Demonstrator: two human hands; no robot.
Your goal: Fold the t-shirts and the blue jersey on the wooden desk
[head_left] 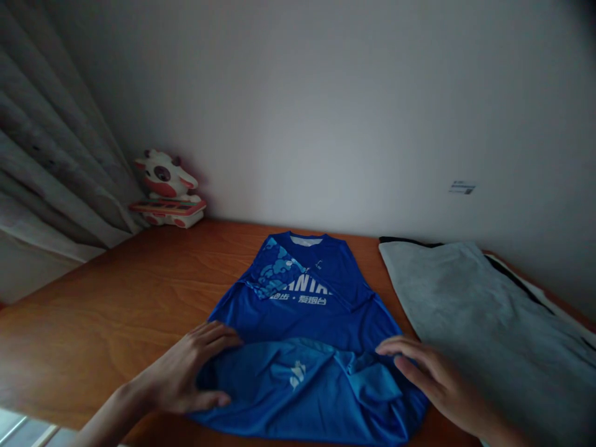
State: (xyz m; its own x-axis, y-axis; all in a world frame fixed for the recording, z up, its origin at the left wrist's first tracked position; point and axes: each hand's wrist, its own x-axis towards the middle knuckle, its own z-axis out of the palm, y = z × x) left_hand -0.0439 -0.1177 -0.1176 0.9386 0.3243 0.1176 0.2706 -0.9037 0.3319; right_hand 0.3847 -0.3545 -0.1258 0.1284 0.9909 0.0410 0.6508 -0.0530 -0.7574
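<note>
A blue jersey point(298, 323) lies front up on the table, its collar toward the wall. White lettering crosses its chest, and both sleeves are folded inward, the left one with a light-blue cloud pattern. The lower part is turned up, showing lighter blue cloth with a small white print. At the left edge of this fold rests my left hand point(198, 366), fingers and thumb apart. My right hand point(431, 375) is at the fold's right edge, its thumb and fingers apart; whether the fingertips touch the cloth is hard to tell.
Grey garments point(465, 298), with black cloth showing beneath, lie to the right on the brown wooden table point(116, 304). A cow-shaped toy keyboard point(170, 189) stands at the back left beside a curtain point(51, 136). The white wall point(316, 112) bounds the table's far side.
</note>
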